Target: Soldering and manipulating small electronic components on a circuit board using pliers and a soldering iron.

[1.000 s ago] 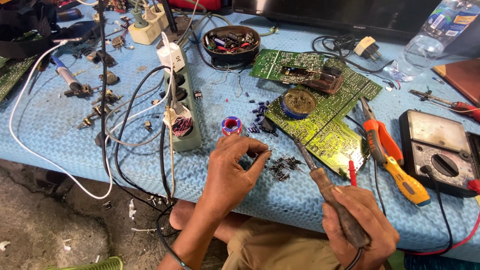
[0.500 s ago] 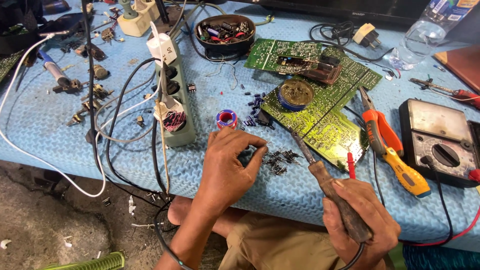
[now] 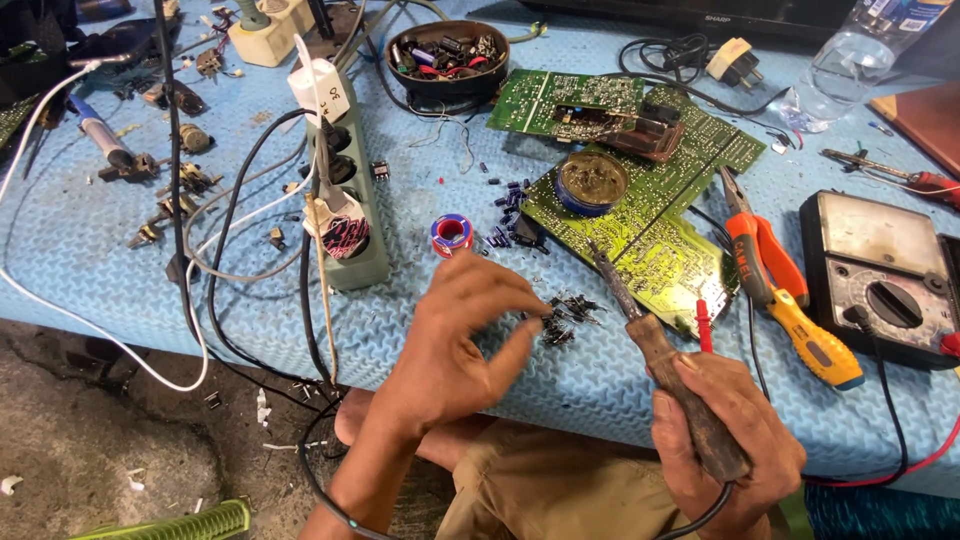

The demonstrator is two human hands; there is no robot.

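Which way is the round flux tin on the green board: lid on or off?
Off: the tin sits open, its brownish contents showing.

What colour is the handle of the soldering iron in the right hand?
Dark brown, like worn wood. The head view shows the soldering iron gripped in the right hand.

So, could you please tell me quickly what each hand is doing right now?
Left hand: fingers pinching at small dark components; blurred, grip unclear.
Right hand: closed around soldering iron.

light: bright, even daylight | shadows: soft | blur: slight on left hand [image 3: 455,340]
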